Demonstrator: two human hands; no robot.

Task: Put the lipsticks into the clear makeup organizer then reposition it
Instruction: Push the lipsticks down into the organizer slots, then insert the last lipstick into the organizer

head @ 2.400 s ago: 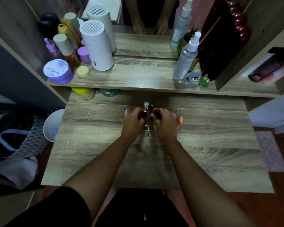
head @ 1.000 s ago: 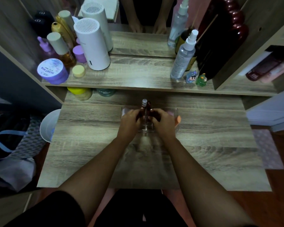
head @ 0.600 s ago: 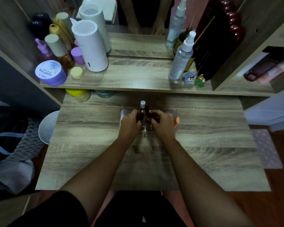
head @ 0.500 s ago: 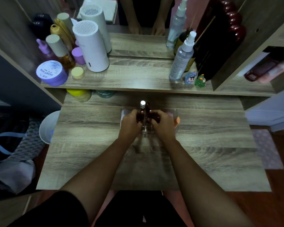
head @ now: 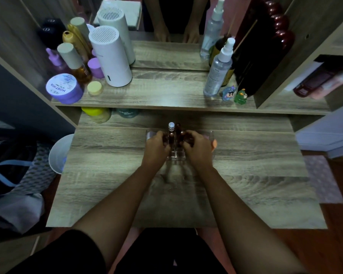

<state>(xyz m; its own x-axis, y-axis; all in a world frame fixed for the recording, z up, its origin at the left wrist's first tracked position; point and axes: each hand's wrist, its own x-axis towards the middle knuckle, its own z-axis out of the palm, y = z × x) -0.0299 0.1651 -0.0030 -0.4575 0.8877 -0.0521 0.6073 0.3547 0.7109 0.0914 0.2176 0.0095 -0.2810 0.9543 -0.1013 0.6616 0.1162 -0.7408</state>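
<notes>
A clear makeup organizer [head: 175, 155] stands on the wooden desk [head: 246, 175], near its back middle. Dark lipsticks [head: 171, 133] stand upright in it, one with a silver cap. My left hand [head: 156, 146] grips the organizer's left side and my right hand [head: 196, 147] grips its right side. Both hands hide most of its walls. Something orange [head: 214, 144] shows just right of my right hand; I cannot tell what it is.
A raised shelf [head: 156, 95] behind holds a white cylinder device [head: 111, 60], a purple jar [head: 64, 89], several bottles, a spray bottle [head: 218, 70] and two small figurines [head: 234, 94]. A mirror stands behind. A white bin [head: 57, 153] sits left of the desk.
Both hands have stayed closed on the organizer's sides. The organizer and hands have barely shifted on the desk; mainly the camera view moved slightly.
</notes>
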